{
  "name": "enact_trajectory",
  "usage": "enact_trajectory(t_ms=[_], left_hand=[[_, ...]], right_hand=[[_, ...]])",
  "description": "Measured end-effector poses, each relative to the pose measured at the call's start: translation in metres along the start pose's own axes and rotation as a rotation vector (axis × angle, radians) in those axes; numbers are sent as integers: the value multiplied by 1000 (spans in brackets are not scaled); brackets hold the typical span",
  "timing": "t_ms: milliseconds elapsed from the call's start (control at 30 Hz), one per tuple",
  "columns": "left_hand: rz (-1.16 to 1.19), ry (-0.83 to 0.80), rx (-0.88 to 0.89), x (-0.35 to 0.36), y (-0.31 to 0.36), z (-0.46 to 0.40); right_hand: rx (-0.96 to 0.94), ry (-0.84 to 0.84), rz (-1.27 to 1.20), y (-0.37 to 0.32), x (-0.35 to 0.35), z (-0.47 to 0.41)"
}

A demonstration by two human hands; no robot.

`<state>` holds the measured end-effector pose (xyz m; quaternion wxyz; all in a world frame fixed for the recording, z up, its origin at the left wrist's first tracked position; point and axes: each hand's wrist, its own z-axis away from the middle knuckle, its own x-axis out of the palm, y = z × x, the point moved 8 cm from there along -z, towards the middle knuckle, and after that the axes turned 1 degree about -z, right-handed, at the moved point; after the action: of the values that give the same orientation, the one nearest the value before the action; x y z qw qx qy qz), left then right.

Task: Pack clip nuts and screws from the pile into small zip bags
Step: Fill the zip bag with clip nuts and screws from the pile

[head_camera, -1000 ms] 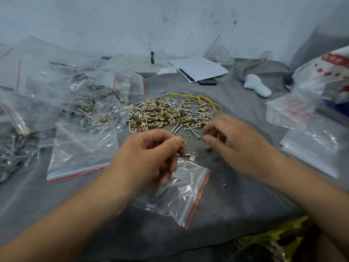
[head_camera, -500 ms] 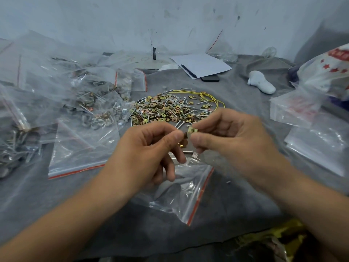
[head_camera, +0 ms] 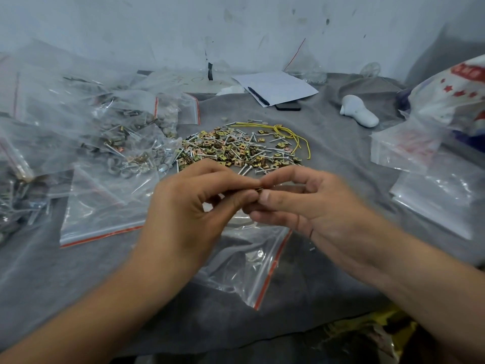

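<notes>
Meeting fingertip to fingertip above the grey cloth (head_camera: 328, 153), the left hand (head_camera: 189, 214) and right hand (head_camera: 312, 208) together pinch a small brassy clip nut (head_camera: 259, 189), mostly hidden and blurred. Beneath them lies a crinkled clear zip bag (head_camera: 252, 261), its red strip at right. The pile (head_camera: 236, 149) of nuts and screws sits just beyond. Filled bags (head_camera: 126, 143) crowd the left; flat bags (head_camera: 435, 190) edge the right.
</notes>
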<state>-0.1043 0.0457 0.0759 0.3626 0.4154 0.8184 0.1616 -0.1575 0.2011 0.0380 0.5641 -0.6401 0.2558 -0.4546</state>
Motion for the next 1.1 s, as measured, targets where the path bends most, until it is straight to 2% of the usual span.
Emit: enact_trajectory(t_ms=[133, 267, 400, 467, 500, 567, 633, 733, 800, 867, 933, 1000, 1100], left_hand=[[-13, 31, -9, -2, 2, -1], [-33, 28, -94, -2, -1, -2], [-5, 30, -169, -8, 6, -4], [-70, -41, -186, -7, 13, -3], [-135, -126, -183, -2, 19, -1], [-278, -327, -177, 15, 32, 10], [-378, -451, -192, 27, 37, 22], [-394, -526, -216, 32, 26, 26], [-326, -497, -252, 28, 18, 20], [-200, -385, -327, 20, 9, 13], [-95, -279, -365, 13, 5, 9], [-96, -226, -334, 8, 5, 6], [-168, -218, -257, 4, 9, 6]], right_hand=[[44, -35, -67, -1, -1, 1], [-69, -10, 150, -11, -1, 1], [-167, -56, 307, -32, -1, 2], [-178, 9, 362, -48, -17, 1], [-163, 50, 397, -54, -28, 0], [-59, 69, 483, -56, -46, 0], [141, -2, 574, -43, -56, 2], [407, -179, 695, -18, -54, 14], [493, -268, 690, -1, -40, 22], [454, -270, 628, 11, -22, 22], [292, -199, 537, 12, -4, 14], [148, -110, 482, 4, 5, 9], [64, -39, 476, -13, -3, 7]])
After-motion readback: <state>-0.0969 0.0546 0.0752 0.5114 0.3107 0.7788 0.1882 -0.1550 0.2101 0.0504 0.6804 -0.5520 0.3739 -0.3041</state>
